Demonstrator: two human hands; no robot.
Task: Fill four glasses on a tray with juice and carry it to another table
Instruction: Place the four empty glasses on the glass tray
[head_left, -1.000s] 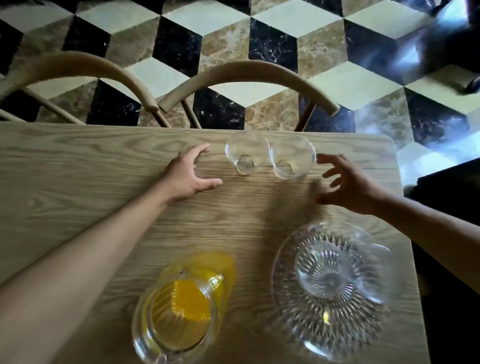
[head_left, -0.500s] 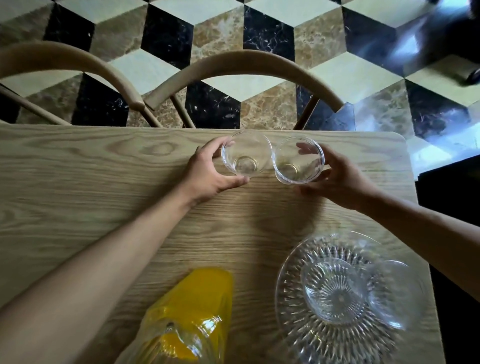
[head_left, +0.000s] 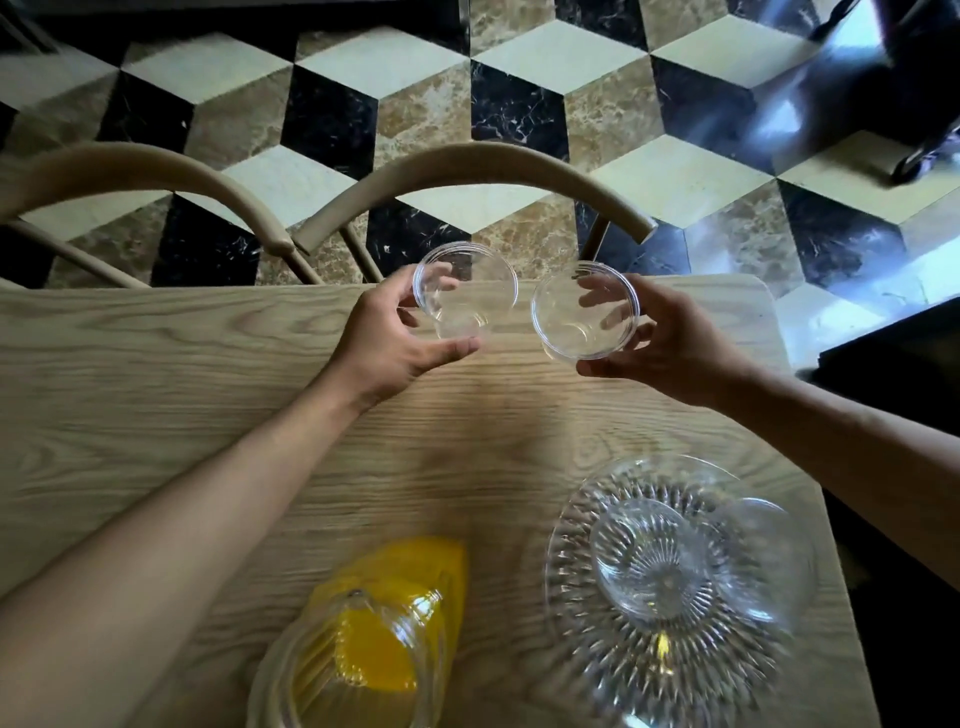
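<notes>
My left hand (head_left: 387, 345) grips an empty clear glass (head_left: 483, 283), raised above the far edge of the wooden table (head_left: 156, 374). My right hand (head_left: 670, 343) grips a second empty glass (head_left: 571, 317) just to the right of the first, also lifted. A cut-glass round tray (head_left: 587, 623) lies at the near right of the table, and two more clear glasses stand on it, one in the middle (head_left: 649, 561) and one at its right side (head_left: 763, 561). A glass pitcher of orange juice (head_left: 374, 639) stands at the near centre, left of the tray.
Two curved wooden chair backs (head_left: 488, 166) stand beyond the far table edge over a patterned tile floor. The table's right edge runs close to the tray, with dark space beyond. A dark object sits on the floor at top right (head_left: 914, 104).
Both hands reached forward from open, closed around the two glasses at the far edge, and lifted them off the table.
</notes>
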